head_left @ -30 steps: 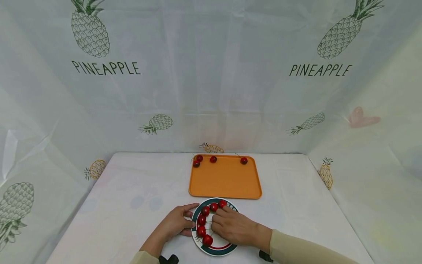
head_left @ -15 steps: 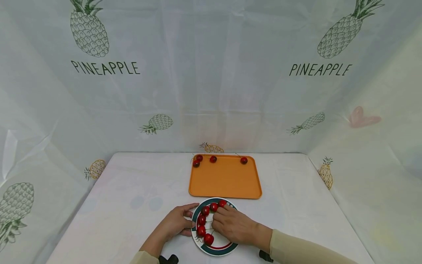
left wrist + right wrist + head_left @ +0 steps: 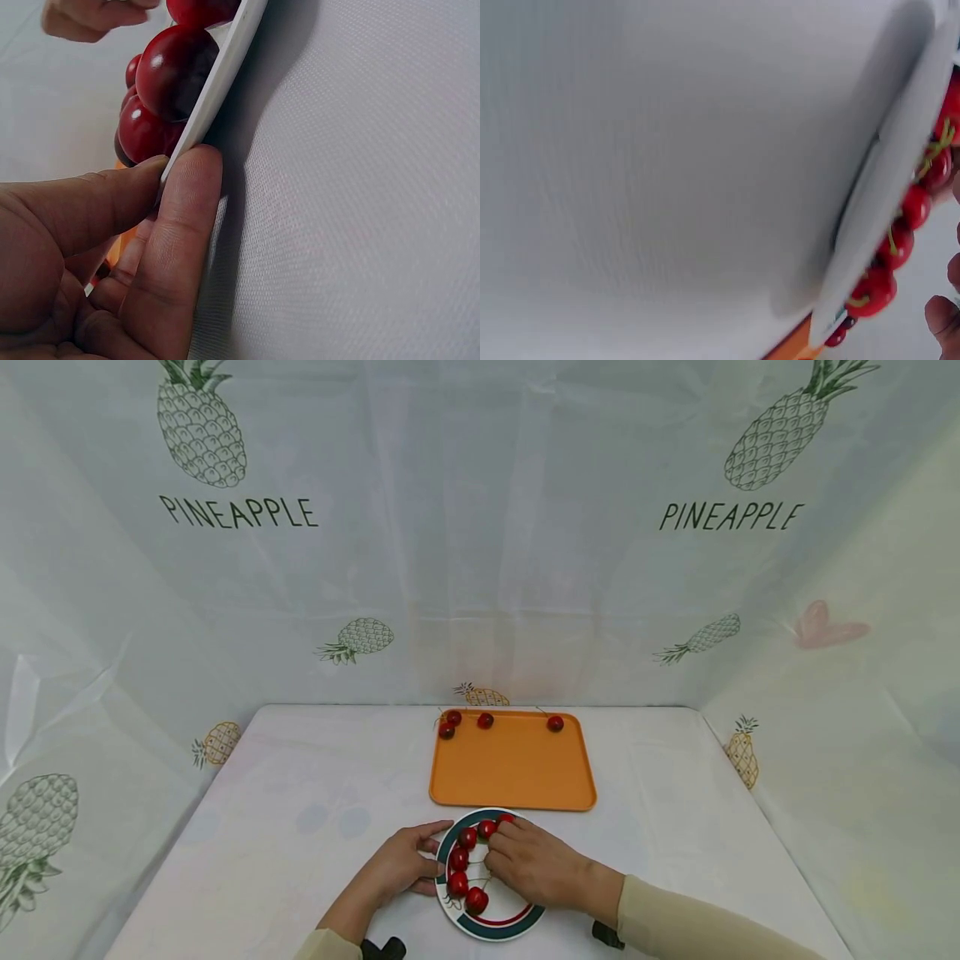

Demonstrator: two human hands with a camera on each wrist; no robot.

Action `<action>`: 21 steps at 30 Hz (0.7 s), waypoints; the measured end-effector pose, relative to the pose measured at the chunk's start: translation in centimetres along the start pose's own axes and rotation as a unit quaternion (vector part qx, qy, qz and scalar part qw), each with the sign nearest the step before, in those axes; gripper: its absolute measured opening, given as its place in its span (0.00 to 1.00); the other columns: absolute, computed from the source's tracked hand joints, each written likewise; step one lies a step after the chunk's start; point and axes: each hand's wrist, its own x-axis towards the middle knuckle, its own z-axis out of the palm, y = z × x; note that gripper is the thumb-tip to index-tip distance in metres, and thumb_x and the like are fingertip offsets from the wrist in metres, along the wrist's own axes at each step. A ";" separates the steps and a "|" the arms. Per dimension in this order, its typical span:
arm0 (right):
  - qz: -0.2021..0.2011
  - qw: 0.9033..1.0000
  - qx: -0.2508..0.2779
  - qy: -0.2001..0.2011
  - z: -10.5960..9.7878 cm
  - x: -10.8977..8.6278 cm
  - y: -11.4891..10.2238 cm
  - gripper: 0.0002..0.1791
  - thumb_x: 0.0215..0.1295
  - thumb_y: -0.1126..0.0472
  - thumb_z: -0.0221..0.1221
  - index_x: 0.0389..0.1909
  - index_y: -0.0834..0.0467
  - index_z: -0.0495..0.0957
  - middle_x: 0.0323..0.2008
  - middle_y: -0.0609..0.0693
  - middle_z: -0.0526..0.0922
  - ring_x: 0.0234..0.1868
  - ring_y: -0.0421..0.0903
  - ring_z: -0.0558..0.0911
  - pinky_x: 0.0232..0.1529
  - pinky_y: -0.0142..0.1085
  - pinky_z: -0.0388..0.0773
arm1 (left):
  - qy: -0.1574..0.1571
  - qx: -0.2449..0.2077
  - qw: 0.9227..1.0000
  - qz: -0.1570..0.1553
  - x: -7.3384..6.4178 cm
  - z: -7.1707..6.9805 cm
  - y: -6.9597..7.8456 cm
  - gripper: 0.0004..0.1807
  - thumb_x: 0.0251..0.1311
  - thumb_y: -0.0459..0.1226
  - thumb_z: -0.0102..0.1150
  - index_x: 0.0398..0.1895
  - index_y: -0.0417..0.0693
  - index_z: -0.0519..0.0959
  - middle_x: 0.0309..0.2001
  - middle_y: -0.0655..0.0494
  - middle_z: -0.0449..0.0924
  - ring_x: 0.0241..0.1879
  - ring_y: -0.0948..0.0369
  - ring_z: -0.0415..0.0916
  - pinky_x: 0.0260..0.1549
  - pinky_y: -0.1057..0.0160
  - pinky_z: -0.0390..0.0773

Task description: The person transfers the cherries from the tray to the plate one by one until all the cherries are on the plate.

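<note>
A round plate (image 3: 492,933) with a dark green band on its rim carries several red cherries (image 3: 458,884) along its left and far side. My left hand (image 3: 403,862) grips the rim at the left; in the left wrist view its thumb (image 3: 112,202) and a finger pinch the plate's white edge. My right hand (image 3: 536,864) is over the right part of the plate, fingers bent, its tips by the farthest cherry (image 3: 505,819). Its fingertips show only partly in the right wrist view, so whether they hold that cherry is hidden.
An orange tray (image 3: 513,768) lies just beyond the plate. Near its far edge are several darker cherries (image 3: 485,721) with stems. White cloth (image 3: 315,777) covers the table, and a pineapple-printed sheet (image 3: 480,527) hangs behind.
My right hand has shifted slightly to the right and away from me over the plate. The nearest cherry has rolled a little inward. My left hand stays on the rim.
</note>
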 end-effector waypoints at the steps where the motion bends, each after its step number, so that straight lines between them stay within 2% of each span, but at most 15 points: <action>1: 0.006 1.000 -0.002 0.002 -0.2 0.1 0.2 0.13 0.70 0.49 0.69 0.51 0.46 0.80 0.45 0.39 0.81 0.48 0.40 0.73 0.51 0.29 0.75 | 0.000 0.000 1.000 0.001 0.0 0.0 0.0 0.42 0.56 0.22 0.70 0.76 0.51 0.73 0.46 0.47 0.78 0.32 0.58 0.84 0.31 0.58 0.92; 5: 0.029 0.999 -0.023 0.007 -0.8 0.3 1.2 0.15 0.69 0.46 0.69 0.50 0.47 0.80 0.43 0.40 0.82 0.46 0.41 0.74 0.48 0.30 0.75 | 0.004 0.001 1.000 -0.001 -0.1 -0.1 0.1 0.42 0.56 0.22 0.70 0.76 0.50 0.73 0.46 0.47 0.77 0.32 0.58 0.84 0.31 0.58 0.92; 14: 0.061 0.997 -0.054 0.016 -1.3 0.3 3.3 0.13 0.70 0.46 0.67 0.47 0.46 0.78 0.42 0.40 0.80 0.45 0.42 0.74 0.48 0.32 0.76 | 0.008 0.001 1.000 -0.010 -0.2 -0.1 0.3 0.41 0.57 0.22 0.70 0.76 0.50 0.73 0.47 0.46 0.78 0.32 0.57 0.84 0.32 0.58 0.92; 21: 0.094 0.991 -0.095 0.027 -1.5 -0.5 6.8 0.15 0.71 0.47 0.67 0.48 0.50 0.79 0.42 0.44 0.79 0.46 0.45 0.74 0.48 0.36 0.76 | 0.004 -0.005 1.000 -0.009 -0.1 0.0 0.2 0.41 0.56 0.22 0.70 0.75 0.50 0.74 0.47 0.46 0.77 0.32 0.57 0.84 0.32 0.58 0.92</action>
